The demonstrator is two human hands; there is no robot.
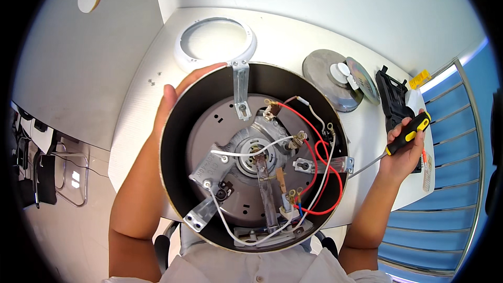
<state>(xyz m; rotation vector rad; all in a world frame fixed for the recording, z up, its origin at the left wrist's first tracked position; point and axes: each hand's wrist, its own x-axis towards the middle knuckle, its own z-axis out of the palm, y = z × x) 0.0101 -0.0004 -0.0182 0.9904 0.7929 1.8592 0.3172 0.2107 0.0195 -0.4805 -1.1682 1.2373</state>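
Observation:
An opened rice cooker body (175, 162) is tilted up in front of me, its underside facing me. Inside are red, white and blue wires, a grey metal plate, a central round part and several metal brackets (241, 91). My left hand (168, 102) is closed around the body's outer left side, its fingers partly hidden behind the rim. In my right hand (399, 160) is a screwdriver (408, 133) with a black and yellow handle. Its shaft points left toward the bracket (340, 164) on the right wall; the tip is hidden behind the rim.
On the white table (141, 120), a white ring (186, 57) lies at the back, with several small screws (152, 80) left of it. A round metal lid (330, 84) and a black tool case (390, 97) lie to the right. A metal railing (466, 110) stands beyond the right edge.

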